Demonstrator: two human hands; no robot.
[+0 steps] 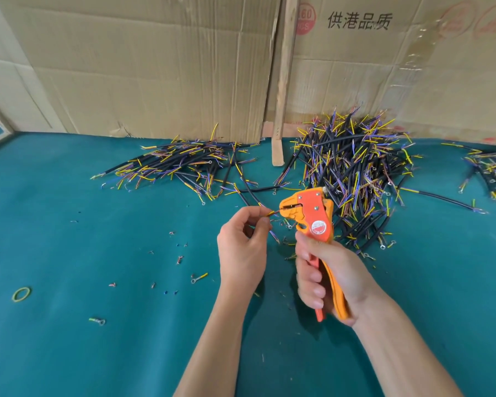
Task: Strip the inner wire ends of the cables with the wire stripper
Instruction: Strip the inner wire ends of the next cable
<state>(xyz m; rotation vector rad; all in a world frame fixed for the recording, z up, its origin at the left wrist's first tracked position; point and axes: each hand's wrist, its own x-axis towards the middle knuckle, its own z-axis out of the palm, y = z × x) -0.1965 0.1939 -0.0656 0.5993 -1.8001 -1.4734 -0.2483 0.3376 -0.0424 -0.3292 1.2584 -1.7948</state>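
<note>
My right hand (pixel 324 270) grips the handles of an orange and yellow wire stripper (pixel 312 216), jaws pointing left. My left hand (pixel 242 245) pinches a yellow-green inner wire (pixel 272 213) between thumb and forefinger. The wire's tip lies in the stripper's jaws. The rest of that cable is hidden behind my left hand. Both hands hover above the teal table cover (pixel 98 339).
Three heaps of black cables with coloured inner wires lie at the back: left (pixel 184 164), middle (pixel 355 173), far right (pixel 493 173). Insulation scraps (pixel 179 259) and loose ring terminals (pixel 98 320) dot the cloth. A yellow rubber band (pixel 21 294) lies left. Cardboard (pixel 155 67) and a wooden slat (pixel 284 81) stand behind.
</note>
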